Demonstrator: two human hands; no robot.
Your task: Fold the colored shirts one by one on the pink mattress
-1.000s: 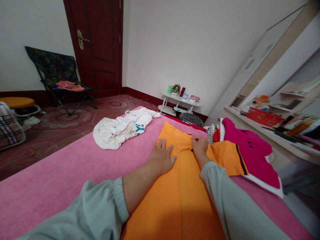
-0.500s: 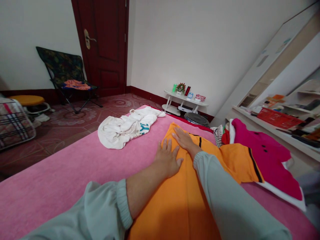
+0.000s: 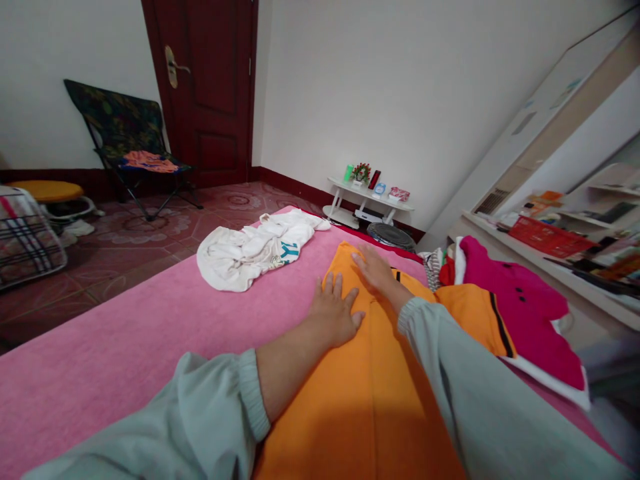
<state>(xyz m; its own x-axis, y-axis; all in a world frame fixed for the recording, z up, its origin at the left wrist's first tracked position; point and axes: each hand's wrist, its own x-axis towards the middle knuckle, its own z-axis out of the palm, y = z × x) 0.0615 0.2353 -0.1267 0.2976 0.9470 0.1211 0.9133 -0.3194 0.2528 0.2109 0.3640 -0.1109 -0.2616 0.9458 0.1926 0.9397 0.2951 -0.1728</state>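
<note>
An orange garment (image 3: 360, 393) with black stripes lies spread over a pink bed cover (image 3: 140, 333). My left hand (image 3: 335, 313) rests flat on its left edge, fingers spread and palm down. Farther up, my right hand (image 3: 375, 269) is on the upper part of the cloth with fingers stretched out. Neither hand grips anything. A sleeve of the garment, ending in a black band, reaches to the right under my forearm. Left of my hands lies a crumpled white garment (image 3: 250, 250) with green letters.
On the right lie a magenta garment (image 3: 520, 300) and several folded clothes. Past the bed stands a small white table (image 3: 370, 190) with a plant. A camouflage folding chair (image 3: 120, 127) and a yellow stool (image 3: 45, 191) stand at left. A red basket (image 3: 547, 237) sits on the right-hand counter.
My right hand has shifted slightly to the right across the orange garment. My left hand stays in nearly the same place. The camera view has moved slightly.
</note>
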